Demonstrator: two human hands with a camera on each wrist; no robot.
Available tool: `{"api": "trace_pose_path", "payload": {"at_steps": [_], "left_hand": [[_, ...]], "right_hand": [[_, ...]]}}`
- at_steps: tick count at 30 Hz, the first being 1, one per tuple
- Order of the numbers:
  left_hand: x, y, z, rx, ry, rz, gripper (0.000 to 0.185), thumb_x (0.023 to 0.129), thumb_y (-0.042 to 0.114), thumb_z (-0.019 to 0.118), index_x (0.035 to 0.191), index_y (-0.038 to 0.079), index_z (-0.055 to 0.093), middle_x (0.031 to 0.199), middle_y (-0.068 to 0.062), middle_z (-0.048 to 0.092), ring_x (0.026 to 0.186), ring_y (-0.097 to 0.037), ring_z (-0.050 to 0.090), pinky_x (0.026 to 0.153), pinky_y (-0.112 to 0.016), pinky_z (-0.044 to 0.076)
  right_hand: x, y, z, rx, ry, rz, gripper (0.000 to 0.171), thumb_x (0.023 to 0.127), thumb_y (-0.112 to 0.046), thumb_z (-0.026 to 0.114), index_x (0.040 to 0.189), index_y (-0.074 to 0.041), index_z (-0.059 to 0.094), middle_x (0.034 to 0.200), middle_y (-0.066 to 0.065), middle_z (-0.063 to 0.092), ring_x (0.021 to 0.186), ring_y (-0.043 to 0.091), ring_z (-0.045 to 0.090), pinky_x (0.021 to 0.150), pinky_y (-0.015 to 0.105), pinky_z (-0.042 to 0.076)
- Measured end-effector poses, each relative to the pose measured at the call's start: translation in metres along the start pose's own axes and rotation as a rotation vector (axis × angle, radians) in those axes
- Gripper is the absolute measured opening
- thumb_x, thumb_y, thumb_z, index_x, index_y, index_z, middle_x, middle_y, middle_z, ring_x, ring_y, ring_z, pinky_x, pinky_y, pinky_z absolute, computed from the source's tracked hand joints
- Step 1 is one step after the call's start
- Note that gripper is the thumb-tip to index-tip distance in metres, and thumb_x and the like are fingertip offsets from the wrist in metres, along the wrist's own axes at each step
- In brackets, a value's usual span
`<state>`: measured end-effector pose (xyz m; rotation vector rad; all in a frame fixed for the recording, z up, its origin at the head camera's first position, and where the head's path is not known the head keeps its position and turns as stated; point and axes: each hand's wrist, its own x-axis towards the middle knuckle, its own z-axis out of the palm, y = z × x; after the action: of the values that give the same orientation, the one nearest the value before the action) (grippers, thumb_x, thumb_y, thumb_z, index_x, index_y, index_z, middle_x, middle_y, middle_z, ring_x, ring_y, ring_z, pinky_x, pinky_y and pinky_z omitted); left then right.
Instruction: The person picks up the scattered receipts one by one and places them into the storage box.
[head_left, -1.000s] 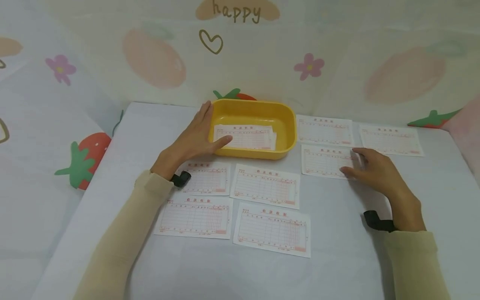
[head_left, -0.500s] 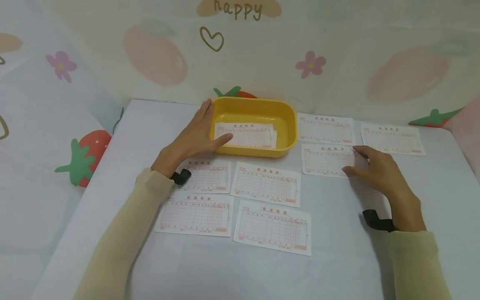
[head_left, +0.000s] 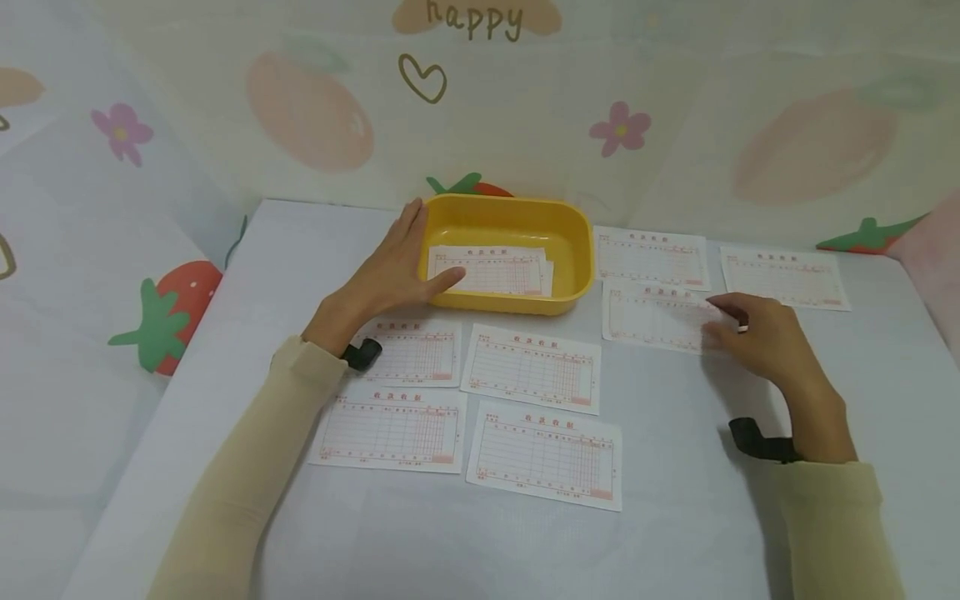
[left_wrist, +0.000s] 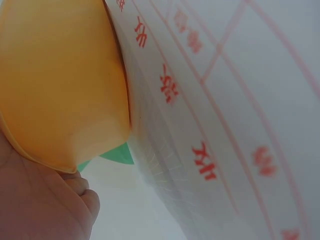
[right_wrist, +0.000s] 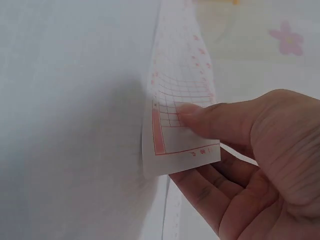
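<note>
Your right hand (head_left: 757,337) pinched the near corner of one paper form (head_left: 656,315) between thumb and fingers (right_wrist: 210,187), lifting that edge off the bench (head_left: 675,517), just right of the yellow tray (head_left: 577,250). Your left hand (head_left: 390,275) lay against the tray's left wall with fingers straight, thumb over the rim.

Print on every receipt slip, including the pinched slip (head_left: 656,317), is too small in the head view to be read. Its right end is covered by the right hand (head_left: 757,337). The left wall of the yellow tray (head_left: 577,250) is hidden behind the left hand (head_left: 390,275). In the left wrist view only a corner of the tray is shown, cut off by the frame edge, and the slip beside it (left_wrist: 225,125) is blurred. In the right wrist view the far end of the pinched slip is blurred.
</note>
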<state>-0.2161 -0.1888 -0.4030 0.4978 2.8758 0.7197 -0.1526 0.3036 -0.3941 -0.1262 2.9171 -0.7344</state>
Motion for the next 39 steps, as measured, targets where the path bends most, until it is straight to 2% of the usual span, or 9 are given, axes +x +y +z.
{"api": "trace_pose_path", "payload": {"at_steps": [4,11,17,21,24,27,30,34,39], "left_hand": [[0.000,0.000,-0.001,0.002,-0.001,0.001,0.119,0.094,0.076,0.053,0.169,0.011,-0.013,0.180,-0.008,-0.015,0.169,-0.028,-0.007,0.138,-0.051,0.009],[0.001,0.002,-0.002,0.000,-0.002,-0.006,0.119,0.094,0.074,0.055,0.170,0.012,-0.013,0.180,-0.008,-0.014,0.169,-0.028,-0.005,0.137,-0.053,0.010],[0.001,0.002,-0.002,0.001,0.000,-0.005,0.119,0.094,0.074,0.055,0.170,0.011,-0.012,0.180,-0.008,-0.014,0.169,-0.028,-0.005,0.137,-0.053,0.010],[0.001,0.002,-0.002,0.002,0.000,-0.004,0.119,0.094,0.073,0.055,0.170,0.011,-0.012,0.180,-0.008,-0.014,0.169,-0.028,-0.006,0.138,-0.052,0.009],[0.001,0.003,-0.002,0.001,-0.002,-0.006,0.119,0.094,0.073,0.055,0.170,0.011,-0.012,0.180,-0.008,-0.014,0.169,-0.028,-0.006,0.138,-0.052,0.009],[0.000,0.003,-0.002,0.003,-0.005,-0.010,0.119,0.094,0.073,0.055,0.170,0.011,-0.012,0.180,-0.007,-0.014,0.169,-0.028,-0.006,0.138,-0.052,0.009],[0.000,0.003,-0.001,0.005,-0.006,-0.013,0.119,0.094,0.073,0.055,0.170,0.012,-0.012,0.180,-0.007,-0.015,0.169,-0.028,-0.005,0.137,-0.052,0.010],[0.000,0.002,-0.001,0.003,-0.006,-0.016,0.118,0.094,0.073,0.055,0.170,0.011,-0.012,0.180,-0.007,-0.014,0.169,-0.028,-0.005,0.137,-0.053,0.010],[0.000,0.002,0.000,0.003,-0.009,-0.025,0.118,0.094,0.072,0.055,0.170,0.011,-0.012,0.180,-0.006,-0.015,0.169,-0.028,-0.005,0.137,-0.053,0.010]], "right_hand": [[0.001,0.000,-0.002,0.006,0.007,-0.018,0.042,0.104,-0.020,0.065,0.138,0.004,0.064,0.134,0.033,0.067,0.117,0.048,0.064,0.088,0.055,0.054],[0.001,-0.002,-0.005,0.035,0.020,0.012,0.045,0.102,-0.027,0.071,0.135,0.003,0.066,0.126,0.029,0.069,0.107,0.040,0.063,0.071,0.029,0.046],[-0.001,-0.002,-0.008,0.089,0.090,0.032,0.045,0.098,-0.031,0.076,0.127,0.003,0.071,0.111,0.026,0.073,0.086,0.014,0.058,0.060,0.023,0.044],[-0.001,-0.001,-0.010,0.132,0.118,0.038,0.042,0.099,-0.032,0.075,0.124,0.001,0.073,0.106,0.016,0.075,0.075,-0.004,0.054,0.059,0.020,0.046],[0.000,-0.001,-0.011,0.176,0.115,0.055,0.044,0.102,-0.035,0.070,0.127,0.001,0.072,0.097,-0.003,0.073,0.074,-0.005,0.056,0.060,0.019,0.048],[0.000,-0.001,-0.012,0.241,0.114,0.065,0.046,0.103,-0.034,0.068,0.131,0.002,0.069,0.087,-0.024,0.064,0.074,-0.004,0.058,0.061,0.016,0.050],[0.000,-0.001,-0.013,0.332,0.128,0.064,0.044,0.102,-0.027,0.070,0.131,0.006,0.067,0.085,-0.035,0.060,0.075,-0.010,0.063,0.065,0.012,0.054],[-0.001,-0.002,-0.013,0.429,0.165,0.069,0.039,0.098,-0.018,0.076,0.125,0.008,0.066,0.086,-0.034,0.063,0.075,-0.012,0.067,0.066,0.012,0.058],[-0.001,-0.003,-0.014,0.537,0.175,0.072,0.033,0.096,-0.014,0.079,0.122,0.004,0.070,0.088,-0.030,0.070,0.075,-0.007,0.073,0.068,0.015,0.062]]}}
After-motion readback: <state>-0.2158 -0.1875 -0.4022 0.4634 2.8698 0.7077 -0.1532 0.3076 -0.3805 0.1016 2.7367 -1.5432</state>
